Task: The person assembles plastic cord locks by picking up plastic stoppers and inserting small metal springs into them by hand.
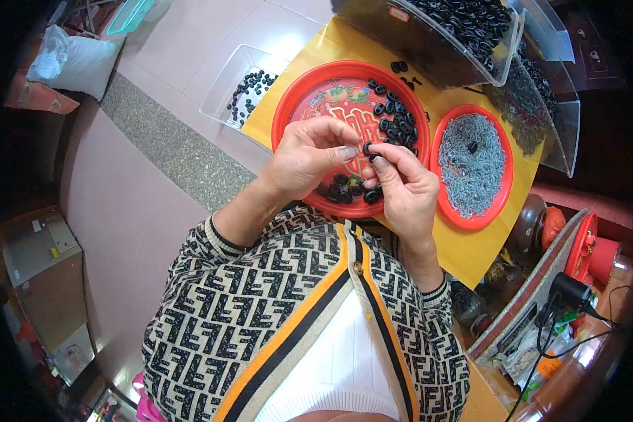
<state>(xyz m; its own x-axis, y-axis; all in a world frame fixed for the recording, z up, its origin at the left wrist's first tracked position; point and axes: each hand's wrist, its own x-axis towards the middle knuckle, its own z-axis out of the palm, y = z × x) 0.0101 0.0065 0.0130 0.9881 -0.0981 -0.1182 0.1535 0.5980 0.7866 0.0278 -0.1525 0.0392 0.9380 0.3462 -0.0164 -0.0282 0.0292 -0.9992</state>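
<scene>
Over a round red tray [280, 105] with a printed bottom, my two hands come close together. My right hand [409, 193] pinches a small black round plastic part [368, 148] between thumb and fingers. Thumb and forefinger of my left hand [306, 158] are pressed together just beside that part; whatever they hold is too small to make out. Loose black parts [401, 125] are heaped along the tray's right side, and several more black pieces [343, 190] lie at its near edge, partly under my hands.
Right of the tray, a red oval tray [443, 204] holds many small grey screw-like pieces. Clear bins [464, 49] of black parts stand at the back right. A clear box [214, 95] with black pieces sits left of the yellow table surface [309, 53]. Cables [552, 337] hang at lower right.
</scene>
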